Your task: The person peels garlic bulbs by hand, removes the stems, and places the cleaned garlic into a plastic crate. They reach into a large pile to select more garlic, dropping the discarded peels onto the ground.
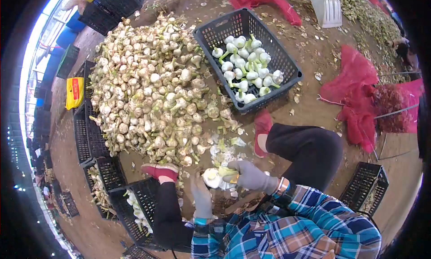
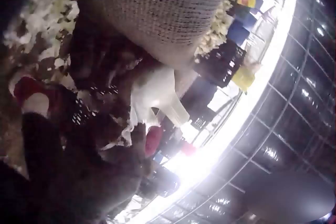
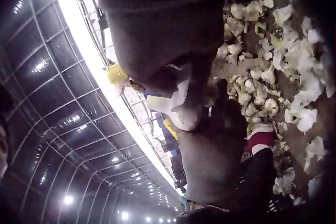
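In the head view a white garlic bulb [image 1: 212, 178] is between two grey-gloved hands. My left hand [image 1: 202, 197] grips the bulb from its left side. On the other side my right hand [image 1: 255, 176] pinches the pale green stem [image 1: 227, 173] between thumb and fingers. The left wrist view shows the bulb [image 2: 156, 88] under the knitted glove of my left hand [image 2: 152, 14], its split stem pointing down and right. Seen from the right wrist, my right hand [image 3: 163, 29] is above the bulb [image 3: 185, 115], partly hiding it.
A large heap of garlic [image 1: 148, 88] lies ahead on the left. Beyond the feet, a black crate [image 1: 295, 76] holds cleaned white bulbs. Peelings [image 1: 221, 155] litter the ground before the hands. Red net bags [image 1: 354, 79] lie at right; more crates [image 1: 110, 174] stand at left.
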A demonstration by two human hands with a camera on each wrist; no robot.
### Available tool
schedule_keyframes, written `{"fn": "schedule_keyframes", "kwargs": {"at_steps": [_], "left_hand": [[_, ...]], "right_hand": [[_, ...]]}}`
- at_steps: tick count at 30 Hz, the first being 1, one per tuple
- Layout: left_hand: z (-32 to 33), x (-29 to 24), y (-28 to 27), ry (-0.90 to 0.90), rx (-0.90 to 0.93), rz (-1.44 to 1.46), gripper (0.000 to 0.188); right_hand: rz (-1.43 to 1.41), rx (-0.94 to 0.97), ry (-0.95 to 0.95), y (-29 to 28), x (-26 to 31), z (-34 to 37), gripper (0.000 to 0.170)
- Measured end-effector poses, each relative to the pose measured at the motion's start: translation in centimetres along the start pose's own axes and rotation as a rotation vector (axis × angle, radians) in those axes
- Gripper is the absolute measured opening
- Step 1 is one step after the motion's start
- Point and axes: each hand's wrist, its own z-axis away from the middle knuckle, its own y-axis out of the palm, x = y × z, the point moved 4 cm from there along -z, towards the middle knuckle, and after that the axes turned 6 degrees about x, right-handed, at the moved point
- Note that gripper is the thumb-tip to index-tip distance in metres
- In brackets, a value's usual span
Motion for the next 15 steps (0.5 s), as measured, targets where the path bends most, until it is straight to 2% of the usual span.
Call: {"fn": "schedule_keyframes", "kwargs": {"at_steps": [2, 4, 5, 6, 7, 8, 9, 10, 11, 13, 15], "left_hand": [[1.1, -1.9, 0.8, 0.424, -0.029, -0.471, 0.031], [1.2, -1.6, 0.5, 0.378, -0.048, -0.587, 0.034], [1.0, -1.6, 0.4, 0.342, -0.065, -0.697, 0.039], [0.7, -1.5, 0.2, 0.278, -0.049, -0.644, 0.028], [0.7, -1.5, 0.3, 0.278, -0.049, -0.644, 0.028], [0.7, -1.0, 0.0, 0.132, -0.061, -0.246, 0.026], [0.7, -0.4, -0.1, -0.015, -0.073, 0.151, 0.024], [0.9, -0.7, 0.0, -0.017, -0.074, 0.149, 0.024], [1.0, -0.8, 0.3, -0.085, -0.080, 0.409, 0.023], [1.4, -0.9, 0.4, -0.205, -0.099, 0.920, 0.022], [0.4, 1.4, -2.3, 0.032, -0.059, 0.511, 0.034]], "right_hand": [[0.002, 0.001, 0.002, 0.1, -0.3, -0.1, 0.022], [0.236, 0.030, -0.076, 0.5, -0.8, -0.2, 0.023], [0.235, 0.033, -0.078, 0.5, -0.9, -0.3, 0.023], [0.225, 0.024, -0.122, 0.4, -0.5, -0.4, 0.021], [0.214, 0.014, -0.165, 0.2, -0.1, -0.3, 0.020], [0.213, 0.013, -0.164, -0.2, 0.4, -0.1, 0.020], [0.067, 0.054, -0.021, -0.9, 1.7, 0.1, 0.019], [-0.081, 0.097, 0.121, -1.0, 2.1, 0.3, 0.018], [-0.085, 0.099, 0.119, -0.9, 1.8, 0.4, 0.018], [-0.365, -0.002, 0.078, -0.9, 1.5, 0.3, 0.018], [-0.363, 0.076, 0.104, -0.9, 0.6, 0.2, 0.019]]}}
